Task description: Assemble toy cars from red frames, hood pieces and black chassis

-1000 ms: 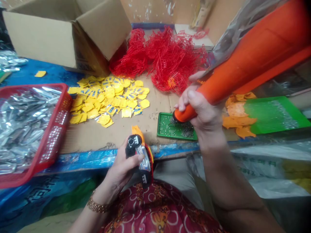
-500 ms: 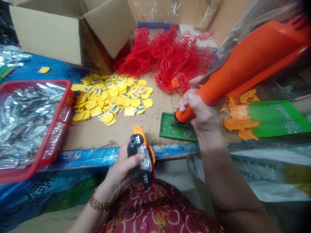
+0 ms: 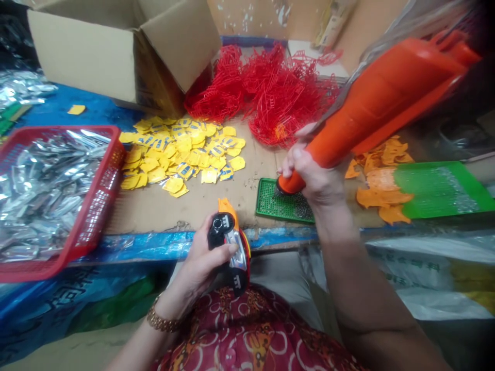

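My left hand (image 3: pixel 204 257) is closed around a black plastic piece (image 3: pixel 222 226) with a round knob, white marks, a silver panel and orange and red edges. Its thumb presses on the silver panel, just in front of the table's edge. In my right hand (image 3: pixel 315 178) is an orange electric screwdriver (image 3: pixel 371 111), tilted with its tip down. That tip is over or in a small green perforated tray (image 3: pixel 266 203) with tiny screws at its right end; contact cannot be made out.
Yellow cards (image 3: pixel 185 147) lie heaped mid-table, behind them tangled red plastic frames (image 3: pixel 270 87). A red basket (image 3: pixel 112 154) of silver pieces is left, a cardboard box (image 3: pixel 85 56) behind. Orange parts (image 3: pixel 386 198) and a green board (image 3: pixel 441 188) with small metal bits lie right.
The screwdriver's rear end has swung slightly left and down, its tip staying at the green tray. My left hand still holds the black piece. The whole view has shifted slightly.
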A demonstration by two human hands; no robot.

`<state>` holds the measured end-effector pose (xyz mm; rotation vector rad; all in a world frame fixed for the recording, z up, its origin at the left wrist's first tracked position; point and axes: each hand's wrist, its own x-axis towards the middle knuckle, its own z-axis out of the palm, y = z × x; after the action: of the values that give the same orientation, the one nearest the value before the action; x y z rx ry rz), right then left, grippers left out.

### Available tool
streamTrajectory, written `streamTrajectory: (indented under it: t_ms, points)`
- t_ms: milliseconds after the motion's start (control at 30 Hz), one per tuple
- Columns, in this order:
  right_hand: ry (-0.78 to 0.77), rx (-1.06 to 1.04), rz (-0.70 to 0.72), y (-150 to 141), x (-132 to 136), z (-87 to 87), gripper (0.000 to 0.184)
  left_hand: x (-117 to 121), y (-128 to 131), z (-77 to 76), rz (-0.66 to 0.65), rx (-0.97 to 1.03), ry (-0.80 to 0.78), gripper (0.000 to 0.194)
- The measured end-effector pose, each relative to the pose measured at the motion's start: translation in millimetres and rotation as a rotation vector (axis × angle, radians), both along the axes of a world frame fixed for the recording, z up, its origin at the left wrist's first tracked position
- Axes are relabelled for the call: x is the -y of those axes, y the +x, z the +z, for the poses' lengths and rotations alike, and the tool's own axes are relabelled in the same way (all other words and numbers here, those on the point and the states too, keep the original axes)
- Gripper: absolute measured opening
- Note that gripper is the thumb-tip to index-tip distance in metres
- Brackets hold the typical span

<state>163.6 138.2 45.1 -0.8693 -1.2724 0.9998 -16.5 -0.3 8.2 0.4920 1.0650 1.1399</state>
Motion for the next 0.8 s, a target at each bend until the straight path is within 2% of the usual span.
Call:
streamTrajectory:
  t_ms: [133,333,433,567,800]
  points:
    - [0.068,-0.052,-0.002,0,-1,-0.5,0.034,1,1,0.6,0.007,-0.009,0.007,0.059]
    - [0.045,-0.011,-0.020,-1,0,1.5,0.042,2,1,3.5,0.009,-0.003,-0.004,0.056]
    - [0.055,-0.059,-0.023,-1,1,0.9,0.037,1,0,3.6,-0.004,-0.020,-0.001,0.057]
    - [0.078,0.023,-0.003,1,0,-3.3,0.028,-1,2,4.5,0.011,-0.045,-0.004,0.057]
    - [0.078,0.054,0.009,3,-3,-9.1,0.033,-3,6,5.0,0.031,-0.081,0.002,0.057]
